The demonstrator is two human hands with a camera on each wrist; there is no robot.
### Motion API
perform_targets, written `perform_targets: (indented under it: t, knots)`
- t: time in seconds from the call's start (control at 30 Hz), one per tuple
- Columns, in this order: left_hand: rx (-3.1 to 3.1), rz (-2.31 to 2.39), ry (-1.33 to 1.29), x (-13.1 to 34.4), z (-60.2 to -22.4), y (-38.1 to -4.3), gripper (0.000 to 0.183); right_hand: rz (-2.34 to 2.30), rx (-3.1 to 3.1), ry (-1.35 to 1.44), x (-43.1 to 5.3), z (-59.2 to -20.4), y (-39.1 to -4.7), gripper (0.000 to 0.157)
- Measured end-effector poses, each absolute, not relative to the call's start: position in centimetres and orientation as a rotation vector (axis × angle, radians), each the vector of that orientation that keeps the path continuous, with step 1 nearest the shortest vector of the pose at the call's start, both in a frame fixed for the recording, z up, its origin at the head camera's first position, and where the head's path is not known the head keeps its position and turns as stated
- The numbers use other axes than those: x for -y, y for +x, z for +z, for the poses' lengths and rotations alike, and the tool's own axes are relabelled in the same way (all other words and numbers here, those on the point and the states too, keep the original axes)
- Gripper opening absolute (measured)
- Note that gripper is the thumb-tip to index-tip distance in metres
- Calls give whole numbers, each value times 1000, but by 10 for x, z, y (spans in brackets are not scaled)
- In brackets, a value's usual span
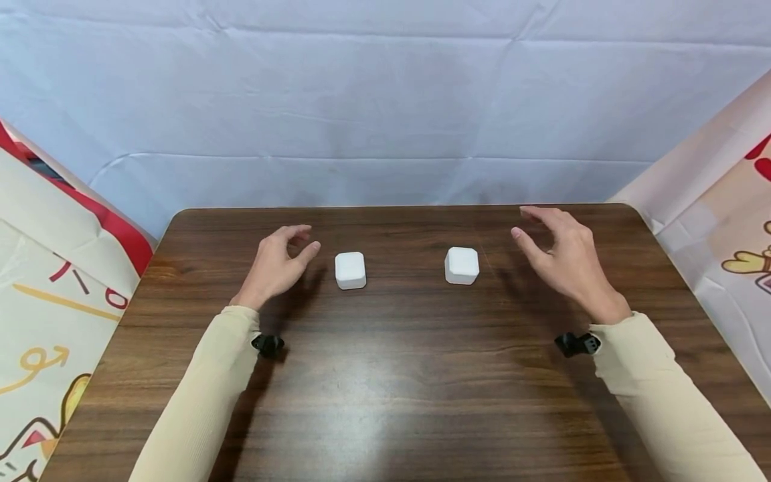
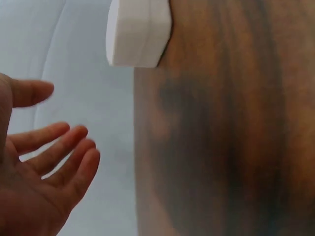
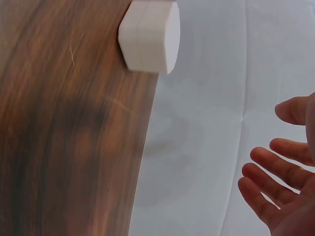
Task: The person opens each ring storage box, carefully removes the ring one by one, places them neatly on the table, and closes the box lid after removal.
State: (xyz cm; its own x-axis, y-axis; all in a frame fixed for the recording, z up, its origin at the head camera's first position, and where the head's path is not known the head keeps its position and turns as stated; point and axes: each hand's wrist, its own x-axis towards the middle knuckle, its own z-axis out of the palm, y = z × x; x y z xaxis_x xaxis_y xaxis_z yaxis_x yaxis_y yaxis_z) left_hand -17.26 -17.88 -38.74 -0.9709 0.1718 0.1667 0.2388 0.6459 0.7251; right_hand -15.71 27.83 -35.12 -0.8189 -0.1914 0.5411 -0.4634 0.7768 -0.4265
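Two small white boxes with rounded corners stand apart on the dark wooden table (image 1: 385, 348). Just right of my left hand (image 1: 278, 264) is the left white box (image 1: 351, 270), whose side also shows at the top of the left wrist view. My left fingers are loosely bent, thumb apart, with nothing between them. The right white box (image 1: 462, 266) lies to the left of my right hand (image 1: 563, 258), a gap between them. That hand hovers over the table, its thumb and fingers spread and holding nothing. Both palms face inward, toward the boxes.
A pale cloth backdrop (image 1: 385, 114) hangs behind the table's far edge. Printed cloths flank the table, one at left (image 1: 54, 301) and one at right (image 1: 735, 268). Black wrist-worn devices sit on the left sleeve (image 1: 205, 381) and right sleeve (image 1: 656, 381).
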Motion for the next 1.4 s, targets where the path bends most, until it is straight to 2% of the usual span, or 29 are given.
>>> perform_targets:
  t: [0.3, 0.87, 1.17, 1.4]
  knots:
    - [2858, -1455, -412, 171, -404, -168, 57, 806, 2485, 563, -262, -359, -148, 39]
    - [2972, -1440, -472, 160, -426, -173, 71, 944, 2497, 702, -223, -376, -138, 40]
    - [2977, -1495, -425, 155, -427, -177, 74, 1053, 2570, 789, -199, -381, -134, 43]
    - [2989, -1478, -403, 152, -430, -177, 69, 1140, 2644, 837, -177, -384, -134, 46]
